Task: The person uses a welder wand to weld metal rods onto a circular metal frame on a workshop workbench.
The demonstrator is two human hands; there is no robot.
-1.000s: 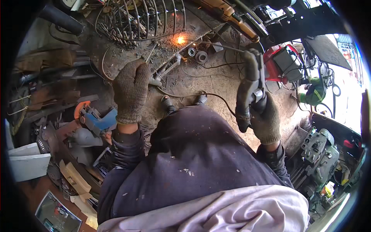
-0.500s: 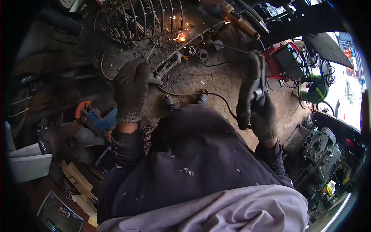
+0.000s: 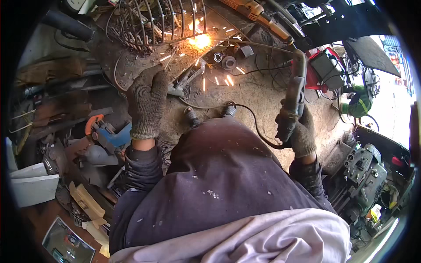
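Observation:
My right hand (image 3: 302, 136), in a knitted work glove, is closed round a welding electrode holder (image 3: 294, 98) with a black cable. From its upper end a thin electrode (image 3: 258, 44) runs left to a bright arc, with sparks flying. The arc burns at the lower right edge of a round cage of bent steel bars (image 3: 166, 22). My left hand (image 3: 147, 98), also gloved, is closed below the cage; a thin rod (image 3: 172, 58) sticks out from beside its thumb. Just right of this hand lies a metal clamp-like tool (image 3: 188, 81).
An orange angle grinder (image 3: 258, 15) lies at the far edge. Near the clamp are round metal rings (image 3: 228, 62). A red container with a grey box (image 3: 326, 68) stands right, a dark machine (image 3: 364, 171) at lower right. A blue and orange tool (image 3: 107, 131) lies left.
The small glow at the cage has become a bright arc with many more sparks, lighting the scene. The electrode holder has tilted slightly and shifted down. My left hand stays nearly still.

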